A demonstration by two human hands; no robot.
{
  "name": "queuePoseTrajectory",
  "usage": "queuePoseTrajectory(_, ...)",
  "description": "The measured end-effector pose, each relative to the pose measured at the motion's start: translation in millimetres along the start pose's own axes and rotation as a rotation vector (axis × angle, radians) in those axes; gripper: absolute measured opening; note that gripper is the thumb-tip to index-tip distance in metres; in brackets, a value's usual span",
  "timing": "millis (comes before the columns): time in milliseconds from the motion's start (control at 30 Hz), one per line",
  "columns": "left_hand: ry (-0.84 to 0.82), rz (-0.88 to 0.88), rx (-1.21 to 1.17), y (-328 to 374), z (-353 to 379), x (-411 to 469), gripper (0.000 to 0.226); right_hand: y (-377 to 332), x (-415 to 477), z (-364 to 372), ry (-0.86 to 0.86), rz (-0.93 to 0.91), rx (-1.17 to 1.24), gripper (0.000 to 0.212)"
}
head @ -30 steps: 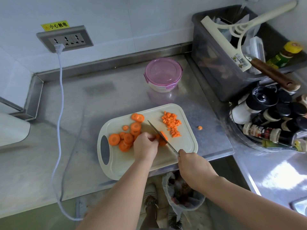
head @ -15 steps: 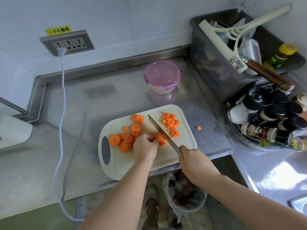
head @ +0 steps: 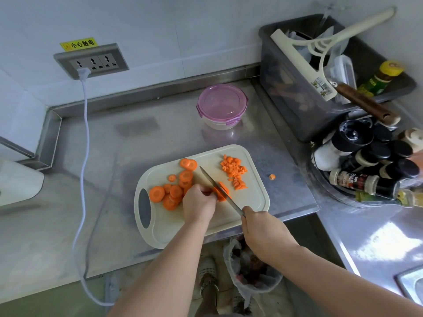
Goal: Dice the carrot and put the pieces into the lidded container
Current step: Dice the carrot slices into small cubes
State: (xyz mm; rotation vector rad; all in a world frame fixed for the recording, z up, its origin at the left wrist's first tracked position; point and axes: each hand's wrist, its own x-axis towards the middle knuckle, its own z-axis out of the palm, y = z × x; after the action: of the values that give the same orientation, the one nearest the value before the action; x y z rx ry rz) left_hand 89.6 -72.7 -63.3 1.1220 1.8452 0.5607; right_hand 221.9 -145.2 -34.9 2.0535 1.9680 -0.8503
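Two grips: the left hand (head: 198, 203) curls onto a small carrot stack (head: 223, 191) at the middle of the cutting board (head: 253, 203), and the right hand (head: 263, 229) wraps the handle of the knife (head: 209, 177). Stiff, light and probably slick, the rounds (head: 170, 192) want pinning from above, well back from the edge. Diced pieces (head: 234, 172) lie at 1 o'clock, and the lidded container (head: 222, 105) at 12.

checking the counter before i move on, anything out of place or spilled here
One carrot bit lies on the steel counter, right of the cutting board, apart from the diced pile. Nothing else looks spilled.
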Motion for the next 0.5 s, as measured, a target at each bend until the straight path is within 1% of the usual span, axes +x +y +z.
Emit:
queuePoseTrajectory(133,-0.021,-0.024,-0.005,-1.7,-1.1,3.2,0.01,0.1,2.3,0.6,-0.022,0.004,-0.031,0.026)
queuePoseTrajectory(333,-0.008,-0.034,0.028,-2.3,0.4,6.0,0.009,1.6,6.9,-1.0,-0.069,-0.002,-0.084,0.032)
queuePoseTrajectory(500,0.015,-0.008,0.066,0.0,-1.6,4.4,0.015,3.7,10.9,4.8,-0.071,0.026,-0.069,0.024)
